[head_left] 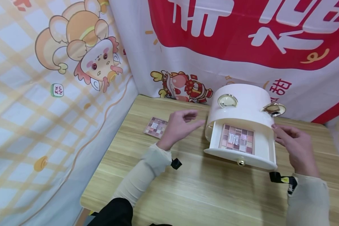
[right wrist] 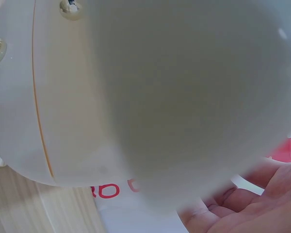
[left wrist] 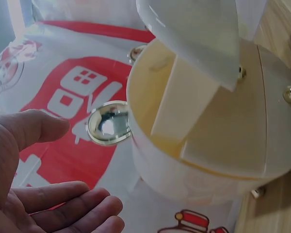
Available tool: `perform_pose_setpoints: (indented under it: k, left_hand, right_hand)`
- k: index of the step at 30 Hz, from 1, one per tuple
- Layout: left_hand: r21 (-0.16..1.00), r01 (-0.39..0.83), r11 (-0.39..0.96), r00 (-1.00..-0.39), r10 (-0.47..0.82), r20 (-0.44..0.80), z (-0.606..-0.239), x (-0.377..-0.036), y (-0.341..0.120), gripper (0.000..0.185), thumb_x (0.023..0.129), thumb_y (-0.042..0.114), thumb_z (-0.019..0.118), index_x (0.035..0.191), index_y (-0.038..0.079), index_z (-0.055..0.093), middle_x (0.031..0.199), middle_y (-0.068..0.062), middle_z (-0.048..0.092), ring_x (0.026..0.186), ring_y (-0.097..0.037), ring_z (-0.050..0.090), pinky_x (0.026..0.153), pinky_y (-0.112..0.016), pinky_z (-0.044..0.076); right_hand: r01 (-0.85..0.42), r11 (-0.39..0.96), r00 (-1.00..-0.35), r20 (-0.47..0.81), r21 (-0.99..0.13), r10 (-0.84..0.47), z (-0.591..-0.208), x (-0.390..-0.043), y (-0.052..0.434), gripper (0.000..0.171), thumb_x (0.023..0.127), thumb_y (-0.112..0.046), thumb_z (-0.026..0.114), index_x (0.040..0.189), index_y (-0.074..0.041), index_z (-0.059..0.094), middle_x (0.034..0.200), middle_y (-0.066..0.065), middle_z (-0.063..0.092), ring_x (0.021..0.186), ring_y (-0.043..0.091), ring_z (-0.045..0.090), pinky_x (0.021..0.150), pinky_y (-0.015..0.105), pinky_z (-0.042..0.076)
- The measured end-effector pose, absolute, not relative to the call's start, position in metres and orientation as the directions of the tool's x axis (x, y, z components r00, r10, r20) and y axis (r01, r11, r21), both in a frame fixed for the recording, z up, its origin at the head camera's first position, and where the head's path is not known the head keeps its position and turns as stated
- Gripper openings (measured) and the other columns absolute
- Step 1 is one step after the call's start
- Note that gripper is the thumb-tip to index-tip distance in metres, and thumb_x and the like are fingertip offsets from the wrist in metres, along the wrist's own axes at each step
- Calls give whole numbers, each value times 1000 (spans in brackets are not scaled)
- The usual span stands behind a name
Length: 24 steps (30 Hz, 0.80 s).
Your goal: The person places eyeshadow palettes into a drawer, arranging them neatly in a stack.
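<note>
The right hand [head_left: 295, 147] rests relaxed fingertips on the side of the white box [head_left: 243, 106], gripping nothing. The left hand [head_left: 179, 125] hovers slack beside it. An eyeshadow palette [head_left: 237, 138] lies in the box's pulled-out drawer [head_left: 260, 158]; another palette [head_left: 156, 127] sits toward the table's [head_left: 203, 191] far-left corner.

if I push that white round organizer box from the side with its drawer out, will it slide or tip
The box probably slides: its base looks broad and the wooden table smooth. The open drawer holding a palette may shift. Its glossy plastic looks slippery and fairly light.
</note>
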<state>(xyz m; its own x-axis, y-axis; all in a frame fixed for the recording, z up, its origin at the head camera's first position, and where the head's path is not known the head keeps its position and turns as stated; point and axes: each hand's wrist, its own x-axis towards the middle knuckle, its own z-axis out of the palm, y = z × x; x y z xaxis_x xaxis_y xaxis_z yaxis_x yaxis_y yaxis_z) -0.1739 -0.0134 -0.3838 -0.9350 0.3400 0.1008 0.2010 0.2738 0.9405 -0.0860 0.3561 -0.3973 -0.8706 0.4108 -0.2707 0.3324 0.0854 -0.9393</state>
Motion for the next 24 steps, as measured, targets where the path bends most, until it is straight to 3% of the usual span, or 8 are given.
perform_pose_setpoints:
  k: [4,12,21,24]
  left_hand:
    - [941,204,269,-946,302,119,-397,-177,-25,51,83,39,84,123,11,70,113,1,71,102,-12,67,92,-31,56]
    - [938,163,306,-967,239,90,-421,-186,-45,54,83,41,83,123,8,69,112,0,69,105,-18,66,91,-25,55]
    - [929,100,355,-992,110,65,-445,-196,-69,59,82,37,85,127,5,65,116,-4,67,109,-20,63,100,-38,52]
    - [930,74,359,-996,79,49,-453,-197,-76,63,79,41,86,127,5,64,116,-3,66,108,-18,62,99,-36,52]
  right_hand:
    - [330,66,-870,-276,-942,409,-398,-86,356,38,84,-44,79,110,-21,67,106,-5,56,89,9,57,65,14,56]
    - [323,44,-867,-276,-945,416,-399,-86,356,37,83,-43,81,109,-20,67,106,-4,57,87,9,58,64,15,56]
    - [357,74,-863,-299,-931,408,-398,-88,358,50,82,-48,79,118,-16,64,109,-3,55,91,10,57,66,15,56]
    - [358,79,-863,-297,-931,408,-398,-88,359,50,82,-49,79,117,-16,64,109,-3,56,91,10,57,66,15,56]
